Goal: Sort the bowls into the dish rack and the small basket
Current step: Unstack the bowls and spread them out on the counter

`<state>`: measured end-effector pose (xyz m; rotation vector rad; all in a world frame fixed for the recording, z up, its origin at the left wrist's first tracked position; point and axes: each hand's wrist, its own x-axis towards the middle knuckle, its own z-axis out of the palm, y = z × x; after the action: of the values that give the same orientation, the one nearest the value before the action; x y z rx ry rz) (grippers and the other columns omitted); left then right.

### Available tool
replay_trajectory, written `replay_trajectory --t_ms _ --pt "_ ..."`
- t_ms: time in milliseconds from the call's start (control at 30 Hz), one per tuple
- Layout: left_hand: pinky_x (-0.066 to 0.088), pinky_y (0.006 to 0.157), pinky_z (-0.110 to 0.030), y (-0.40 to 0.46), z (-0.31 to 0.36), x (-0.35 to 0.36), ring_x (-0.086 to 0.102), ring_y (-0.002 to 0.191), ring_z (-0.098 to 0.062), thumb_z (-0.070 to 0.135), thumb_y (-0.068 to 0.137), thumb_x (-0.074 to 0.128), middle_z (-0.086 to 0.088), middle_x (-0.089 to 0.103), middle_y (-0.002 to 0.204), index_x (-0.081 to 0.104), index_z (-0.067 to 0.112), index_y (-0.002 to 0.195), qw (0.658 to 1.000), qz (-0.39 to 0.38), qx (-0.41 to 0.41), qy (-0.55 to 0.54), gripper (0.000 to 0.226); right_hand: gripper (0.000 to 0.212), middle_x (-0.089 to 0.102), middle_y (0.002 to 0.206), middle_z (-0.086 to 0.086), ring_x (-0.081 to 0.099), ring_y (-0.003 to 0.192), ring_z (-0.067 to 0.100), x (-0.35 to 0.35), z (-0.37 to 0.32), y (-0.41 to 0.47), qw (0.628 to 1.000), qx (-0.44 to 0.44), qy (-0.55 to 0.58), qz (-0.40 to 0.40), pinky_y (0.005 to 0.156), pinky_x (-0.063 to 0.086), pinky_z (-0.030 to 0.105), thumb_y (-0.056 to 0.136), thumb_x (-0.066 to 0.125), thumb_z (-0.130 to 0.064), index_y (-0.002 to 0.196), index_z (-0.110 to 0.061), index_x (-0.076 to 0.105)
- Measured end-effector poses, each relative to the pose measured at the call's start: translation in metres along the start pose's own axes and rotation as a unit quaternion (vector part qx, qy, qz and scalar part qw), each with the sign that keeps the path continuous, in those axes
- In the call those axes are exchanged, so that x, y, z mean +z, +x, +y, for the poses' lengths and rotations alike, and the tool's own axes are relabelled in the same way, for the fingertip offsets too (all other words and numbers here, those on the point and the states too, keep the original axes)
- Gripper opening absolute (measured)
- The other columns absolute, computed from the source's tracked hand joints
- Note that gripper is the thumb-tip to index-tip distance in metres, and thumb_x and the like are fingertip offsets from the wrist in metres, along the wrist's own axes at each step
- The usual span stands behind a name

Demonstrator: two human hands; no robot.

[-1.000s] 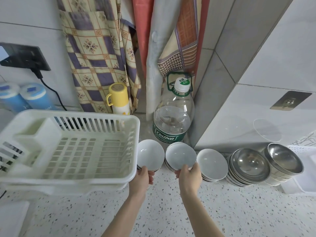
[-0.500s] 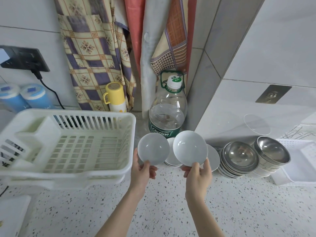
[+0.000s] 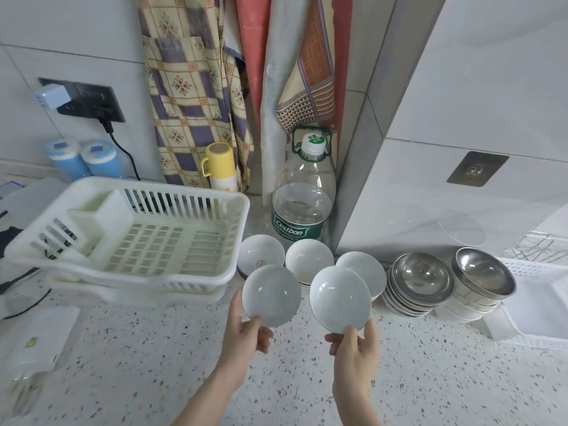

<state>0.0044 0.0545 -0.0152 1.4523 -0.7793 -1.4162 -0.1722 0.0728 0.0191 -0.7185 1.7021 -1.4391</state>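
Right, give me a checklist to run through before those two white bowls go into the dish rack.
1. Left hand grips its white bowl at the rim: ok.
2. Right hand pinches the other white bowl at the lower rim: ok.
3. Dish rack holds no dishes: ok.
4. Both bowls are lifted off the stacks behind: ok.
5. Bowls dry and clean: cannot tell.
6. Water bottle stands apart from the rack: ok.
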Motion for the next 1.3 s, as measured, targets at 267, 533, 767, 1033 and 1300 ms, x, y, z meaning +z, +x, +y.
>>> replay_trajectory --t_ms 267,533,767,1033,1300 --pt "0.047 0.045 -0.031 -0.017 -0.032 -0.014 0.053 0.044 -0.019 -0.001 0.097 0.04 -0.017 0.067 0.061 0.032 0.046 0.143 0.994 0.084 -0.061 0.015 0.065 0.037 0.064 0.052 0.014 0.049 0.039 0.009 -0.011 0.035 -0.004 0.993 0.063 -0.085 -0.052 0.047 0.043 0.027 0.089 0.04 -0.001 0.111 -0.024 0.058" --pt "0.047 0.045 -0.03 -0.002 -0.032 -0.019 0.053 0.044 -0.019 -0.003 0.097 0.044 -0.018 0.066 0.06 0.031 0.045 0.144 0.992 0.098 -0.075 0.008 0.069 0.045 0.064 0.051 0.012 0.053 0.041 0.011 0.0 0.048 0.012 0.984 0.105 -0.104 -0.095 0.045 0.043 0.026 0.09 0.039 0.001 0.124 -0.022 0.056" --pt "0.045 0.042 -0.029 0.008 -0.032 -0.02 0.051 0.043 -0.019 -0.005 0.096 0.042 -0.021 0.065 0.061 0.029 0.042 0.147 0.991 0.104 -0.079 0.004 0.071 0.047 0.062 0.051 0.013 0.052 0.042 0.015 0.009 0.054 0.023 0.98 0.128 -0.088 -0.122 0.045 0.043 0.023 0.09 0.038 0.005 0.128 -0.016 0.053" --pt "0.047 0.043 -0.03 0.009 -0.034 -0.019 0.049 0.043 -0.02 -0.003 0.097 0.04 -0.018 0.065 0.059 0.034 0.043 0.144 0.99 0.115 -0.071 0.025 0.066 0.051 0.063 0.053 0.012 0.053 0.043 0.015 0.016 0.054 0.021 0.98 0.131 -0.093 -0.115 0.05 0.045 0.029 0.091 0.037 0.003 0.126 -0.031 0.05" --pt "0.048 0.044 -0.029 0.011 -0.031 -0.02 0.052 0.044 -0.019 -0.003 0.097 0.04 -0.015 0.064 0.059 0.037 0.044 0.139 0.991 0.102 -0.081 0.035 0.063 0.05 0.069 0.059 0.01 0.06 0.045 0.013 0.017 0.053 0.015 0.975 0.153 -0.11 -0.116 0.051 0.049 0.026 0.089 0.039 -0.001 0.128 -0.032 0.045"
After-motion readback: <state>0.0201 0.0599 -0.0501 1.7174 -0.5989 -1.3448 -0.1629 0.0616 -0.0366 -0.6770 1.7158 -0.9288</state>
